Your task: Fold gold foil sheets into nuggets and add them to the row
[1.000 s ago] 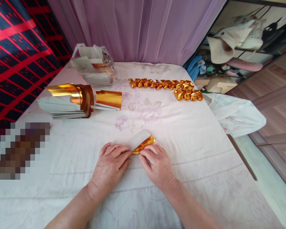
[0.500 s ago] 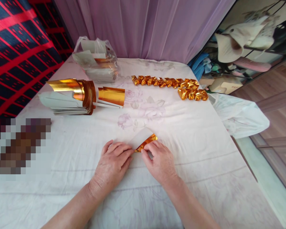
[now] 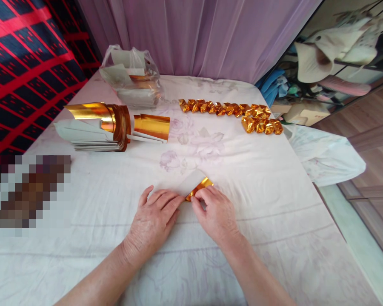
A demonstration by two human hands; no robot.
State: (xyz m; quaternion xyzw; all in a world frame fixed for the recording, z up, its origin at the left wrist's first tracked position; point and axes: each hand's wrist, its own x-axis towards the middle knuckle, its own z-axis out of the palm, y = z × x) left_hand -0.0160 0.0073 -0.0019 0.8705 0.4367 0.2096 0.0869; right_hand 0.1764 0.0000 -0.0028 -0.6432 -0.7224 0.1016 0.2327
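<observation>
**Both hands pinching a gold paper on the cloth**

I am looking down at my two hands working close together at the near middle of the cloth [image 3: 274, 221]. My left hand [image 3: 153, 223] is lying palm down, fingers pressed flat and together, their tips holding down the near left edge of the paper [image 3: 196, 186]. My right hand [image 3: 216, 214] is pinching the gold corner of that paper between thumb and fingertips. The paper is lying just beyond both hands, partly folded, showing its white back on the left and gold foil on the right.

Further off on the left, a stack [image 3: 92, 127] of gold sheets is curling up at its far end, with a loose gold sheet [image 3: 151, 126] sitting just right of it. Far right, a row of folded gold pieces [image 3: 232, 112] is running across the cloth. At the far left edge a plastic bag [image 3: 130, 80] is holding more sheets, just in front of the curtain [image 3: 194, 38].
</observation>
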